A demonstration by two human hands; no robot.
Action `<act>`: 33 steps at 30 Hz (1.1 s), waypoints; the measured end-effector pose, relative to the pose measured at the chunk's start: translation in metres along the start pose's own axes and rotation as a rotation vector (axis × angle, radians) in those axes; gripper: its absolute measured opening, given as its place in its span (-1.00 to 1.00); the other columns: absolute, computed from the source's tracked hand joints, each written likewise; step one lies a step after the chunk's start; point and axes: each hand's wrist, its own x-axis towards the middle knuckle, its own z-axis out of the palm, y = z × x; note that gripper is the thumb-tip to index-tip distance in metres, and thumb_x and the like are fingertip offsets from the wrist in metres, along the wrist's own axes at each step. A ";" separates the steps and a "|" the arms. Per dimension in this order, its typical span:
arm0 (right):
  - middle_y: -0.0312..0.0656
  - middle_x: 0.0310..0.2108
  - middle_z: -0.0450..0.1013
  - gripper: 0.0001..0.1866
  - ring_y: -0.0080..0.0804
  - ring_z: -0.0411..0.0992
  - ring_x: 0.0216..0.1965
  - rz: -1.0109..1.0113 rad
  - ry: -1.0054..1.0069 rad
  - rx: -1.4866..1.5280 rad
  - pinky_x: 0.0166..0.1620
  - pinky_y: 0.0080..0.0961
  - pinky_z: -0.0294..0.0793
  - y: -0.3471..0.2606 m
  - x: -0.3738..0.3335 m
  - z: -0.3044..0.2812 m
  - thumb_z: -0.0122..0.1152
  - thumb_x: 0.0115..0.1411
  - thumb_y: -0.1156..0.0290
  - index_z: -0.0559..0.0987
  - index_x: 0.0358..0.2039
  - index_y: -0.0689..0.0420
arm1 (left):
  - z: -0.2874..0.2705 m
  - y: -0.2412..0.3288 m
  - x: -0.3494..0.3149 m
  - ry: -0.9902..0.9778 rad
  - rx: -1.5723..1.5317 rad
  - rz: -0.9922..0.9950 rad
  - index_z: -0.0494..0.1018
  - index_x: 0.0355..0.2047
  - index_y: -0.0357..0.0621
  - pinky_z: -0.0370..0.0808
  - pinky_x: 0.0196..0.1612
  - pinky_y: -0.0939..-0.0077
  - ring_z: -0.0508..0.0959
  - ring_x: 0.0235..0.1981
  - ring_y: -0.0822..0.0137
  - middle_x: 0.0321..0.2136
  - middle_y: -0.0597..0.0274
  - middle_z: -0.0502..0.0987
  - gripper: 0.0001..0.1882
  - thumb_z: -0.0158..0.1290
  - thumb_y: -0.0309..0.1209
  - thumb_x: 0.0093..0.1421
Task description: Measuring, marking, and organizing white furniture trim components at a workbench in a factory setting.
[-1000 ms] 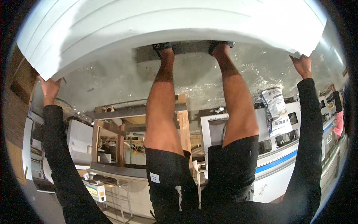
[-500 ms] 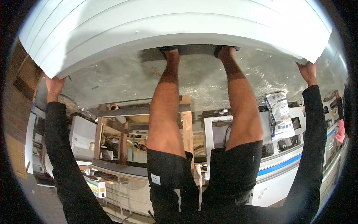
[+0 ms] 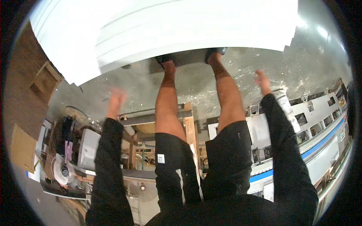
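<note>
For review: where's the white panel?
In the head view, the white panel spans the top, left to right, its lower edge at the footwear, apart from the left hand and right hand.

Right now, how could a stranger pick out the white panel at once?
Start from the grey floor and follow the legs up to the dark footwear. Across the picture's top, partly covering that footwear, is the white panel; its bright face with thin lines sets it apart from the brown surface at left.
</note>
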 end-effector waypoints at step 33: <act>-0.40 -0.50 0.40 -0.72 -0.59 0.35 -0.44 -0.157 0.963 0.726 -0.36 -0.45 0.38 0.021 -0.551 0.289 0.13 0.49 0.20 0.61 -0.26 0.14 | 0.129 0.367 -0.311 -0.436 0.432 0.635 0.48 0.13 -0.21 0.60 -0.11 0.40 0.68 -0.17 0.26 -0.10 0.02 0.70 -0.58 -0.02 -0.13 0.52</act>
